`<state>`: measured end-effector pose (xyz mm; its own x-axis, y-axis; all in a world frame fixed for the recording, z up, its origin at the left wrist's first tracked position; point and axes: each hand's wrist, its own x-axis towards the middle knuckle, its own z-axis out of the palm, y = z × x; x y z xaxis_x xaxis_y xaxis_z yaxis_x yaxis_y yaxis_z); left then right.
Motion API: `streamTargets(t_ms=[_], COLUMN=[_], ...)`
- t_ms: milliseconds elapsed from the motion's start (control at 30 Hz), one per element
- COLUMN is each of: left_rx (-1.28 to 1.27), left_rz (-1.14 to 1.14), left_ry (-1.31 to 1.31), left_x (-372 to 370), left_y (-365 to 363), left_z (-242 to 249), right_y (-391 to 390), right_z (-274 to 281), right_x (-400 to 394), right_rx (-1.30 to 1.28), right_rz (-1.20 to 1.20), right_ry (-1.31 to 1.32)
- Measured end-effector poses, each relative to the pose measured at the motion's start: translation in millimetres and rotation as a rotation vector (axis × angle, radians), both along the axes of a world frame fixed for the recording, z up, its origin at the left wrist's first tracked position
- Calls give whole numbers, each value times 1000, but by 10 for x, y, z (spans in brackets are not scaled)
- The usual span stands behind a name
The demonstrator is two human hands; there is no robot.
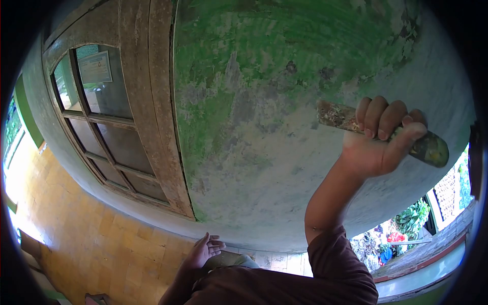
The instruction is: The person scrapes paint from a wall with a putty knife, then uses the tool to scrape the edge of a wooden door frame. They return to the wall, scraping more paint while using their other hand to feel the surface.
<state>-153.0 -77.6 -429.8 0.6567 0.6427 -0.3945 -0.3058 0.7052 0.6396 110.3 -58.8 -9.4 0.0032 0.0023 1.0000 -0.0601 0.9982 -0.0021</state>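
Observation:
My right hand (381, 132) is raised in front of the wall (254, 152), its fingers wrapped round a scraper (335, 116). The scraper's flat, speckled brown end points left and overlaps the wall in this view. Its rounded, stained end (434, 150) sticks out to the right of my fist. The wall has patchy green paint above and pale grey bare areas below. Low down, near my knee, my left hand (206, 250) holds nothing, with its fingers stretched out and apart.
A worn wooden window frame (152, 101) with glass panes stands left of the painted wall. Below spreads a yellowish tiled floor (101, 218). At right, plants (414, 218) and a ledge (427, 259) show beyond the wall's edge.

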Motion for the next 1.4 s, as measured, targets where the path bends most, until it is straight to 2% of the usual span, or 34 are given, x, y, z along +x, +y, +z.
streamTargets(t_ms=[67, 167, 233, 267, 300, 367, 433, 500, 567, 667, 700, 767, 833, 933, 967, 1033, 1067, 1167, 1233, 1267, 1300, 1367, 1400], left_rx=[-16, -20, -24, -26, -24, -10, -13, -15, -23, -36, -36, -17, -18, -30, -46, -43, -36, -36, -39, -47, -50, -23, -22], left_rz=[26, 52, 66, 82, 86, 93, 105, 109, 110, 111, 111, 103, 99, 106, 113, 107, 103, 114, 122, 131, 130, 129, 132], left_ry=[-12, 8, 7, 7, 2, 17, 13, 13, 6, 11, 11, 3, 1, 8, 22, 16, 3, 2, 1, 5, 7, -4, -6], left_x=[-43, -94, -130, -148, -171, -197, -203, -222, -212, -201, -191, -172, -159, -146, -154, -170, -167, -162, -155, -151, -143, -120, -115], left_y=[-11, -12, -16, -5, -3, 5, 21, 19, 32, 52, 58, 57, 59, 77, 69, 62, 67, 65, 83, 75, 66, 73, 67], left_z=[18, 32, 26, 23, 22, 18, -3, -12, -5, -4, -5, -7, 2, -3, -15, -65, -77, -36, -68, -87, -96, -91, -78], right_y=[33, 227, 411, 404, 334, 191, 253, 374, 276, 150, 212, 366, 322, 141, 211, 381, 356, 230, 138, 220, 276, 351, 301], right_z=[52, 86, 82, 60, 38, 11, -4, 12, -16, -12, -1, 15, 11, 8, 5, -7, -3, 18, 3, 15, 30, 52, 45], right_x=[-43, -160, -252, -281, -273, -219, -231, -275, -246, -157, -172, -207, -164, -137, -150, -177, -171, -140, -93, -77, -79, -145, -125], right_rx=[28, 39, -105, -99, -96, 126, 122, -22, -27, 151, 151, -30, -24, 136, 134, -62, -61, -70, 76, 64, 61, -106, -105], right_rz=[26, -34, -186, -170, -166, 21, -32, -298, -294, 38, 38, -276, -229, 112, 113, -231, -233, -181, 118, 17, 16, -174, -172], right_ry=[-8, 115, 225, 300, 296, 100, 127, 251, 251, 55, 56, 227, 186, 23, 25, 241, 241, 170, 100, 110, 112, 231, 230])
